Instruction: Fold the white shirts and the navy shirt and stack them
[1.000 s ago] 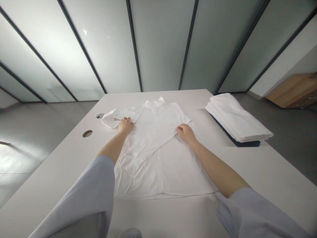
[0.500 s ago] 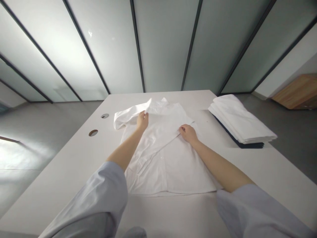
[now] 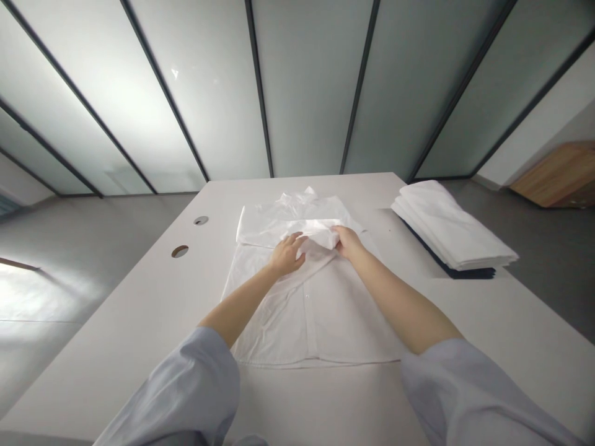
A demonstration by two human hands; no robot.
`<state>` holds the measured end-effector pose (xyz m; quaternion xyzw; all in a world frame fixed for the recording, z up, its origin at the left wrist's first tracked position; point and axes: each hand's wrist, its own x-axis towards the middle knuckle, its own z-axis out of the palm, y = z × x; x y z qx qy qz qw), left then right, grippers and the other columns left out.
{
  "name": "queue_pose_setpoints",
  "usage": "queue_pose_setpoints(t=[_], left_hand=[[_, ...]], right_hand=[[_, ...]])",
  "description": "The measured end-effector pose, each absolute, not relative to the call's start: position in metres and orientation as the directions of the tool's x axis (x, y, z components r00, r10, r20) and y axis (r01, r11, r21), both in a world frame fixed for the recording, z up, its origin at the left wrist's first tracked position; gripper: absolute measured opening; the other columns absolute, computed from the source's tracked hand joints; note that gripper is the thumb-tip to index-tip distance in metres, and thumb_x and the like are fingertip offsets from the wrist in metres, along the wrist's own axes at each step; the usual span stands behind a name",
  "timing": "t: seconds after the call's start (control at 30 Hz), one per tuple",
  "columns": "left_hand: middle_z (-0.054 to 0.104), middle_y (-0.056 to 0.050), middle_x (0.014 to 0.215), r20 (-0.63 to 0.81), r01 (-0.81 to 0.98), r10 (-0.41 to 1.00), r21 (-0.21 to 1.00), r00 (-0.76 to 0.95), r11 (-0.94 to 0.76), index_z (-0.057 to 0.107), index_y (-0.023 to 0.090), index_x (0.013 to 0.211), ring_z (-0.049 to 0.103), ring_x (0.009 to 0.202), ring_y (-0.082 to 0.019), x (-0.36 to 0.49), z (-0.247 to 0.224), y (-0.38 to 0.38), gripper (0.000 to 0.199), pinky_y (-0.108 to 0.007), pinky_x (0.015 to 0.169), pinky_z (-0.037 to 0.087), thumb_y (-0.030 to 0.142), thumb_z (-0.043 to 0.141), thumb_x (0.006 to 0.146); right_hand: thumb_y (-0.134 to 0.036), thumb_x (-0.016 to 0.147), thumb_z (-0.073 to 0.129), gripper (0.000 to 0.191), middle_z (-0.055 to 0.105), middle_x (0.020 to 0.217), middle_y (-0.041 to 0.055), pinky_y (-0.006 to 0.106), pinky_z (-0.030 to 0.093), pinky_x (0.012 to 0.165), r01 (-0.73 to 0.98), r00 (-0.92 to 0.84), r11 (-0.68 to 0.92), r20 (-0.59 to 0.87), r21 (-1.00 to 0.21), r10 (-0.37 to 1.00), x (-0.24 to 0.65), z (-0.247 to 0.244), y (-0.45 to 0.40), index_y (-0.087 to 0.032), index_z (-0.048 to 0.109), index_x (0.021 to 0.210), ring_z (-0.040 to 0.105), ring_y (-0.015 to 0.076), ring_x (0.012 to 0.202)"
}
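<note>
A white button-up shirt (image 3: 344, 316) lies flat on the table, its collar at the far end and its hem towards me. One sleeve (image 3: 307, 228) is folded across the upper body of the shirt. My left hand (image 3: 289, 254) rests at that sleeve with fingers apart, holding nothing. At the right end of the sleeve, my right hand (image 3: 346, 241) is closed on the cloth. Another folded part runs slantwise over the front below both hands.
On the right of the white table (image 3: 139, 334) is a stack of folded white cloth (image 3: 453, 223) on top of dark folded cloth (image 3: 471, 272). Two round holes (image 3: 180, 251) are cut in the table's left side. Frosted glass panels (image 3: 307, 87) stand behind.
My left hand has carried the sleeve from the left across the shirt and let it go. My right hand now grips the sleeve's end. The sleeve's left fold lies flat.
</note>
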<state>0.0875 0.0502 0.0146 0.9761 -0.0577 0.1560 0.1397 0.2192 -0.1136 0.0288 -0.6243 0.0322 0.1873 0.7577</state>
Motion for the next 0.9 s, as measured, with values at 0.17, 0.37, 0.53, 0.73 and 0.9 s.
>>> queue_pose_setpoints(t=[0.17, 0.37, 0.53, 0.73, 0.9], left_hand=[[0.029, -0.014, 0.156, 0.26, 0.273, 0.282, 0.072, 0.923, -0.959, 0.032, 0.017, 0.148, 0.027, 0.142, -0.032, 0.08, 0.013, 0.106, 0.073, -0.047, 0.112, 0.03, 0.031, 0.056, 0.08], [0.032, -0.015, 0.155, 0.18, 0.421, 0.411, -0.019, 0.894, -0.907, 0.034, 0.018, 0.147, 0.028, 0.142, -0.031, 0.084, 0.01, 0.152, 0.071, -0.046, 0.112, 0.028, 0.023, 0.052, 0.079], [0.041, -0.012, 0.149, 0.167, 0.434, 0.43, 0.013, 0.887, -0.901, 0.04, 0.022, 0.143, 0.04, 0.134, -0.029, 0.087, 0.014, 0.169, 0.061, -0.043, 0.103, 0.039, 0.019, 0.045, 0.082], [0.063, -0.013, 0.124, 0.074, 0.463, 0.46, -0.022, 0.885, -0.886, 0.052, 0.022, 0.13, 0.059, 0.113, -0.028, 0.091, 0.022, 0.185, 0.05, -0.04, 0.09, 0.046, 0.011, 0.039, 0.083], [0.065, -0.012, 0.12, 0.077, 0.497, 0.493, -0.035, 0.867, -0.867, 0.053, 0.025, 0.132, 0.062, 0.107, -0.029, 0.091, 0.025, 0.195, 0.05, -0.039, 0.086, 0.049, 0.013, 0.039, 0.084]], right_hand=[[-0.027, 0.08, 0.051, 0.02, 0.07, 0.09, 0.0064, 0.036, 0.058, 0.071, -0.294, 0.926, 0.263, -0.206, -0.919, 0.315, 0.214, 0.034, -0.137, -0.02, 0.058, 0.098, 0.067, 0.0234, 0.09], [-0.035, 0.083, 0.047, 0.031, 0.071, 0.1, 0.0108, 0.043, 0.059, 0.072, -0.198, 0.94, 0.149, -0.145, -0.969, 0.309, 0.2, 0.017, -0.19, -0.02, 0.059, 0.108, 0.067, 0.0287, 0.096], [-0.036, 0.085, 0.043, 0.035, 0.069, 0.112, 0.0126, 0.042, 0.058, 0.073, -0.213, 0.951, 0.084, -0.187, -0.973, 0.245, 0.198, 0.012, -0.225, -0.019, 0.057, 0.112, 0.067, 0.0281, 0.097], [-0.035, 0.087, 0.04, 0.036, 0.067, 0.115, 0.014, 0.044, 0.058, 0.077, -0.247, 0.928, -0.046, -0.25, -0.968, 0.276, 0.184, 0.006, -0.235, -0.02, 0.056, 0.117, 0.066, 0.0286, 0.101], [-0.029, 0.088, 0.044, 0.03, 0.071, 0.106, 0.0122, 0.043, 0.058, 0.074, -0.361, 0.91, 0.046, -0.341, -0.931, 0.234, 0.173, 0.005, -0.236, -0.021, 0.058, 0.113, 0.068, 0.0272, 0.094]])
